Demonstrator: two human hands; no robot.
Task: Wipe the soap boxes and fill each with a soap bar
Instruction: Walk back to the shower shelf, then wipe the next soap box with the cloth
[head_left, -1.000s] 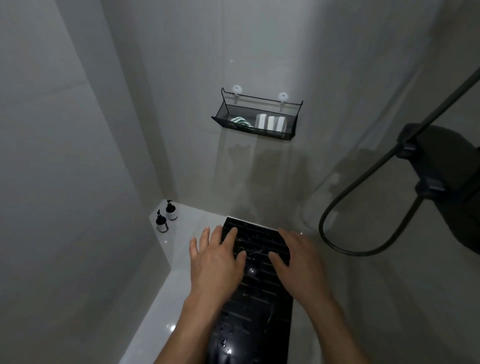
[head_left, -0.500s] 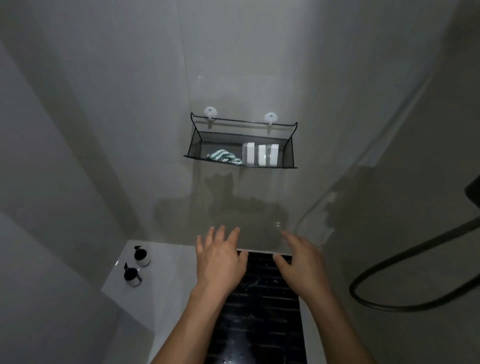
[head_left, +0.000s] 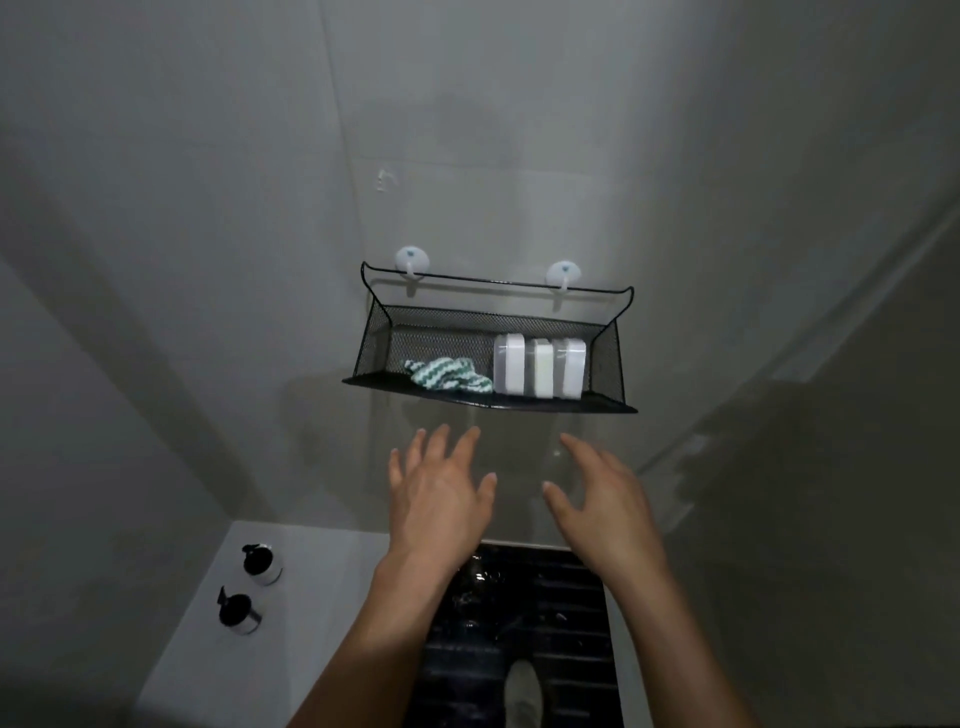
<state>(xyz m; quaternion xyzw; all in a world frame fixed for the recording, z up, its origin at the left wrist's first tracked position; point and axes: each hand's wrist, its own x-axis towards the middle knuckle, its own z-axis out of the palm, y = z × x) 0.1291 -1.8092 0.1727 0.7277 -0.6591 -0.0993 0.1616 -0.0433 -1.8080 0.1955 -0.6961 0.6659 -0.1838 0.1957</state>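
Both hands raised nearer black mesh basket (head_left: 613, 358), left hand (head_left: 439, 493), right hand (head_left: 605, 499), fingers spread, empty; cloth (head_left: 449, 374), soap boxes (head_left: 540, 366) inside

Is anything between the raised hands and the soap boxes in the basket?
Nothing visible. Both the left hand and right hand are below the basket; the soap boxes stand at its right end, beside the cloth.

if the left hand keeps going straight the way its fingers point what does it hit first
Probably the front lip of the black mesh basket, near the green-and-white cloth. The left hand is open below it; depth is unclear.
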